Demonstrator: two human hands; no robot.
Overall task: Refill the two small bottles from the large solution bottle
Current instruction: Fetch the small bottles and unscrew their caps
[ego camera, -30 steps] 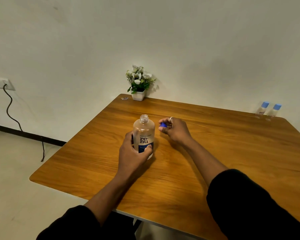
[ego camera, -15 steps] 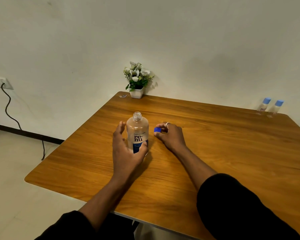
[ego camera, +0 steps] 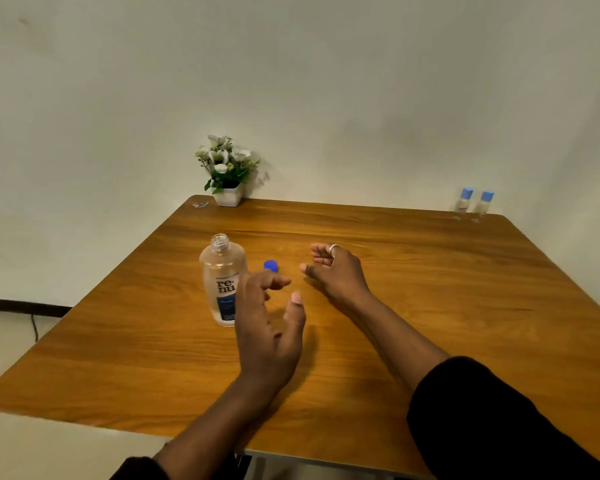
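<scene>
Both loose and empty, your left hand (ego camera: 269, 323) and right hand (ego camera: 336, 271) hover over the surface (ego camera: 430, 306), large bottle (ego camera: 222, 282) standing uncapped beside its blue cap (ego camera: 270, 265), likely freeing you to fetch the two small bottles (ego camera: 463, 200) at the far corner.

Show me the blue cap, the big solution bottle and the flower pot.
blue cap (ego camera: 270, 265), head view, its top face.
large solution bottle (ego camera: 225, 288), head view, its printed label.
flower pot (ego camera: 228, 196), head view, the white pot's front.
</scene>
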